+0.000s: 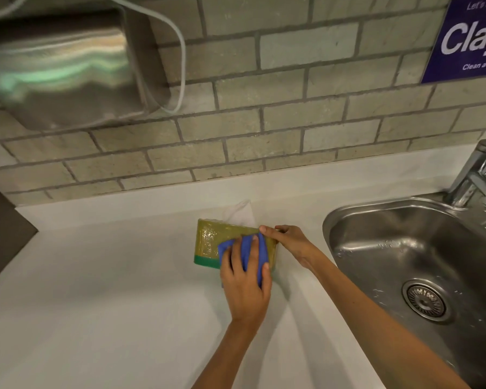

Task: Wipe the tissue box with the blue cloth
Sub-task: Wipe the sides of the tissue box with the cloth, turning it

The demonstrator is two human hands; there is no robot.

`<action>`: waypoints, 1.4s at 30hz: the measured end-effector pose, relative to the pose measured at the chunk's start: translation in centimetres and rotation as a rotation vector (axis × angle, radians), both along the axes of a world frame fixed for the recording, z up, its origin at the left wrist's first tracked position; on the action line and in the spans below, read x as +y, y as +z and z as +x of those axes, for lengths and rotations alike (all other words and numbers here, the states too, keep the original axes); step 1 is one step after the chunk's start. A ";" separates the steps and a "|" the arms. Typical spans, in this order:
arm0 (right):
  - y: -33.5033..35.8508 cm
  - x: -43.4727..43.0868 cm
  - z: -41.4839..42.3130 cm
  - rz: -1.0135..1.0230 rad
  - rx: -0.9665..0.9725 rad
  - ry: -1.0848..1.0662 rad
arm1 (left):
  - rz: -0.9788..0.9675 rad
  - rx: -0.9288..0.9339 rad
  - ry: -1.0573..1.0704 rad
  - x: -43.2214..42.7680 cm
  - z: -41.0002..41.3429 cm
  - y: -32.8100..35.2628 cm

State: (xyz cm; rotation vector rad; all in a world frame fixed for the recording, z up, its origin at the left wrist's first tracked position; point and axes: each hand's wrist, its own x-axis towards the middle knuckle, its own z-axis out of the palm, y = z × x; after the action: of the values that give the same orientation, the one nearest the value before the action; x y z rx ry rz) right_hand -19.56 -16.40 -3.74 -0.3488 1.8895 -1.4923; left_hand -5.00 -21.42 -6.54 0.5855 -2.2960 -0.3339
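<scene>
Tissue box (208,240) sits on the white counter (110,290) left of the sink (404,248). Left hand (246,284) presses the blue cloth (260,248) flat on its near face; right hand (288,238) pinches 1 corner (keep it braced), wiping evenly leftward.

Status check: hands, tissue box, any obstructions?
Left hand pressing blue cloth on tissue box front. Right hand steadying box's right end. Box on counter, tissue sticking out. Nothing in the way; sink right.

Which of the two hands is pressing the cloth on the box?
The left hand, flat on the blue cloth; the right hand only grips the tissue box end.
</scene>
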 end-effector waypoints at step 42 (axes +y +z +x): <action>0.0 -0.6 7.4 -0.162 0.338 -0.057 | 0.829 0.281 0.213 -3.4 1.2 -0.9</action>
State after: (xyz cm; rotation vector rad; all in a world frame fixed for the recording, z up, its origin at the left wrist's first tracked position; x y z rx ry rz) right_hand -12.12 -17.00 -3.79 -0.6631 2.0532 -1.7157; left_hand -3.85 -24.78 -7.42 1.0915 -1.7394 -1.1987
